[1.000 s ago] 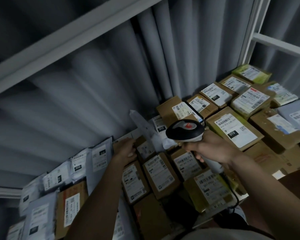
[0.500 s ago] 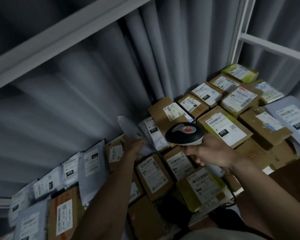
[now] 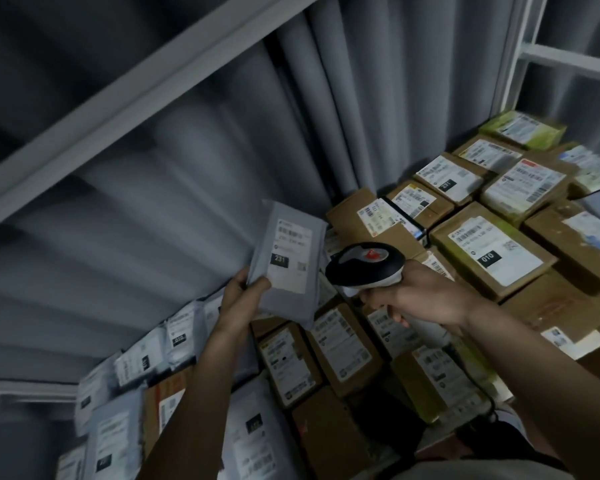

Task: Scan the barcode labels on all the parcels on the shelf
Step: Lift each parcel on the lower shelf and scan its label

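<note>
Near the middle of the frame the left hand (image 3: 240, 299) holds up a flat grey plastic mailer bag (image 3: 286, 261), thumb over its lower left corner and the fingers curled behind it, so the white shipping label (image 3: 291, 259) with its barcode strip and black "231" tag faces the camera. Just to its right the right hand (image 3: 420, 297) is wrapped round the grip of a black-and-white handheld barcode scanner with a red mark on top (image 3: 364, 266); its head sits close beside the bag's right edge and seems aimed leftwards across the label.

The step in hand looks like the scan of this one lifted parcel. The barcode is at the top of the label while the scanner sits lower and off to the side, so the next move probably calls for tilting the bag or swinging the scanner's nose up until the beam crosses the bars squarely, then pressing the trigger.

Below and to the right, the shelf (image 3: 596, 344) is packed with brown cardboard boxes (image 3: 492, 251) bearing white labels, and more grey bags (image 3: 118, 434) lean in the lower left. Judging by that crowd, a good deal of scanning remains. Grey pleated curtain (image 3: 222, 109) fills the upper frame.
</note>
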